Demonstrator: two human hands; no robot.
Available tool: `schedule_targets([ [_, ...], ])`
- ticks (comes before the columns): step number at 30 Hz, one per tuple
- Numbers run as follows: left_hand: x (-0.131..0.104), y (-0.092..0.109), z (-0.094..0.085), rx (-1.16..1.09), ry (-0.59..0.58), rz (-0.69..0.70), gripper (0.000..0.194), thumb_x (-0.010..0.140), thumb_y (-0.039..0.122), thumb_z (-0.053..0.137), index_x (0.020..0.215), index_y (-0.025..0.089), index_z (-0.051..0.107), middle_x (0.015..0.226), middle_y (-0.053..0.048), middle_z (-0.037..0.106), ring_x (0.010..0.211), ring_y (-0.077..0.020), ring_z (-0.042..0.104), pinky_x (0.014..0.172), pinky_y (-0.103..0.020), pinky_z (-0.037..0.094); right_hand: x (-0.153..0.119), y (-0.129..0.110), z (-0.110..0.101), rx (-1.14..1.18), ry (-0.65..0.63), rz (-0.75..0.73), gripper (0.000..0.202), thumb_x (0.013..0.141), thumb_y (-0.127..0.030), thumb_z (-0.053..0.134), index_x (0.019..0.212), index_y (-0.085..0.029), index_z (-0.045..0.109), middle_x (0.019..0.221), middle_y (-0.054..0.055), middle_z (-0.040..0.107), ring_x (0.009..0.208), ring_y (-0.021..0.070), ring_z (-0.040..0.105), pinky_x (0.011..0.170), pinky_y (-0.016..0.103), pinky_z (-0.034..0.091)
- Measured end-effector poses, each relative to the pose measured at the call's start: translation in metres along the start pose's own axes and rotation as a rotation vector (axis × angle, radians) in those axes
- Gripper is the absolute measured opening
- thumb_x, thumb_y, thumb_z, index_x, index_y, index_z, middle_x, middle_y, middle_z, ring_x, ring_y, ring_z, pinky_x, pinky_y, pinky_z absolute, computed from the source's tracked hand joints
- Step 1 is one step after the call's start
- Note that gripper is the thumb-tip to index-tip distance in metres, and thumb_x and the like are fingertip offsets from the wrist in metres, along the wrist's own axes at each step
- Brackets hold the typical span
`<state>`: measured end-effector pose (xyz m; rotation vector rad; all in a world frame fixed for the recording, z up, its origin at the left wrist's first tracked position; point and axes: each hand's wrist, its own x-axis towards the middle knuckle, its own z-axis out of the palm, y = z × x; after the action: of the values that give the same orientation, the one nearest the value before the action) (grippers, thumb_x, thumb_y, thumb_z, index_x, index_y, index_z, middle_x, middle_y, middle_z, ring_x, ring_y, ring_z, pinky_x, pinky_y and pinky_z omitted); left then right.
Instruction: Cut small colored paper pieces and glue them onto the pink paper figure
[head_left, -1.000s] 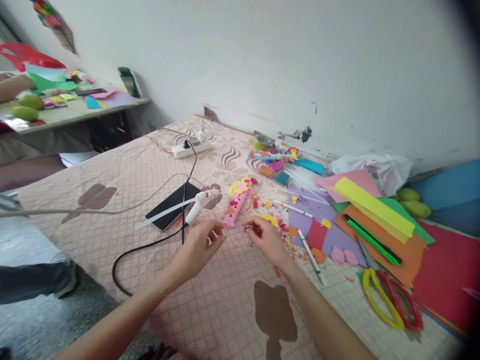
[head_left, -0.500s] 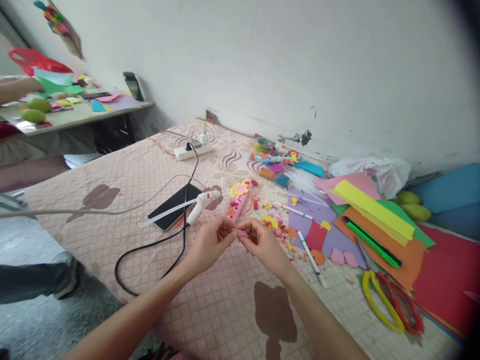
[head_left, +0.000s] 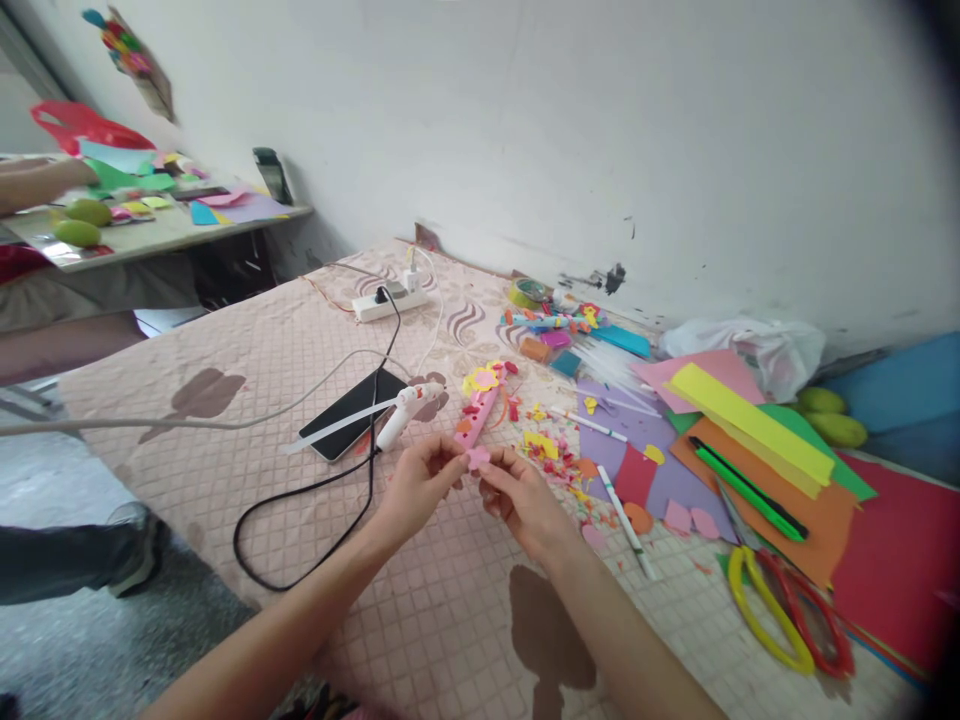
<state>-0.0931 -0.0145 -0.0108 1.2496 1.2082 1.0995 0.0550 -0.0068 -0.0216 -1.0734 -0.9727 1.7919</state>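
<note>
Between my two hands is a small pink flower cutout [head_left: 478,458], its face turned up toward me. My left hand [head_left: 420,490] pinches its left edge, and the fingers of my right hand [head_left: 521,500] grip it from the right. Just beyond my fingertips lies a pink strip [head_left: 478,412] with red and orange bits on it. A yellow flower with a pink centre [head_left: 481,379] sits at the strip's far end. To the left, a white glue gun [head_left: 409,412] with a long glue stick rests across a black phone [head_left: 352,415].
Scissors [head_left: 772,610], a green cutter [head_left: 746,490] and coloured sheets [head_left: 892,560] lie at the right. Scraps and white pens [head_left: 624,520] surround a purple sheet [head_left: 675,470]. A power strip [head_left: 390,302] stands at the back, its cords crossing the cloth. Another person's arm [head_left: 45,185] reaches over a table at left.
The pink cutout has been turned, so its flower shape now shows flat. My right hand's fingers have shifted, and the whole view has moved slightly.
</note>
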Motion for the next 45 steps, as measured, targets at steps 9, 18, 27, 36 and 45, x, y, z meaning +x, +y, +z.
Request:
schedule_targets([
  [9,-0.009,-0.005,-0.02,0.32,0.153,0.145,0.013,0.08,0.029,0.053,0.079,0.017,0.056,0.071,-0.001,0.058,0.063,-0.011,0.054,0.055,-0.023,0.044,0.007,0.001,-0.001,-0.094,0.081,-0.114,0.016,0.071,-0.031,0.065,0.073,-0.019,0.054,0.053,-0.006,0.048,0.044,0.0073,0.041,0.043,0.02,0.032],
  [18,0.016,-0.019,-0.068,0.782,0.365,0.258,0.038,0.076,0.035,0.058,0.108,0.016,0.051,0.103,-0.01,0.059,0.088,-0.0222,0.059,0.072,-0.034,0.048,0.011,-0.003,-0.016,-0.182,0.064,-0.169,0.017,0.074,-0.034,0.063,0.075,-0.019,0.054,0.053,-0.007,0.048,0.044,0.0068,0.04,0.041,0.02,0.031],
  [27,0.039,-0.019,-0.068,0.776,0.213,0.179,0.026,0.083,0.037,0.045,0.091,0.015,0.056,0.078,-0.007,0.064,0.072,-0.0204,0.06,0.064,-0.03,0.044,0.007,-0.009,-0.02,-0.25,0.097,-0.231,0.025,0.073,-0.041,0.065,0.074,-0.017,0.057,0.055,-0.006,0.046,0.045,0.0069,0.04,0.041,0.02,0.032],
  [36,0.004,0.022,-0.058,0.359,-0.033,0.123,0.032,0.089,0.04,0.037,0.083,0.014,0.054,0.056,0.002,0.049,0.052,-0.01,0.047,0.052,-0.022,0.038,0.013,-0.021,-0.03,0.101,-0.09,-0.182,0.026,0.073,-0.039,0.069,0.069,-0.018,0.055,0.053,-0.006,0.043,0.043,0.0055,0.031,0.039,0.018,0.022],
  [45,-0.013,0.037,-0.044,0.357,-0.13,0.007,0.032,0.084,0.042,0.046,0.077,0.013,0.058,0.053,0.003,0.048,0.05,-0.0086,0.045,0.049,-0.02,0.038,0.018,-0.013,-0.044,0.185,-0.212,-0.204,0.024,0.075,-0.035,0.069,0.069,-0.018,0.052,0.063,-0.005,0.043,0.043,0.0038,0.03,0.041,0.02,0.019],
])
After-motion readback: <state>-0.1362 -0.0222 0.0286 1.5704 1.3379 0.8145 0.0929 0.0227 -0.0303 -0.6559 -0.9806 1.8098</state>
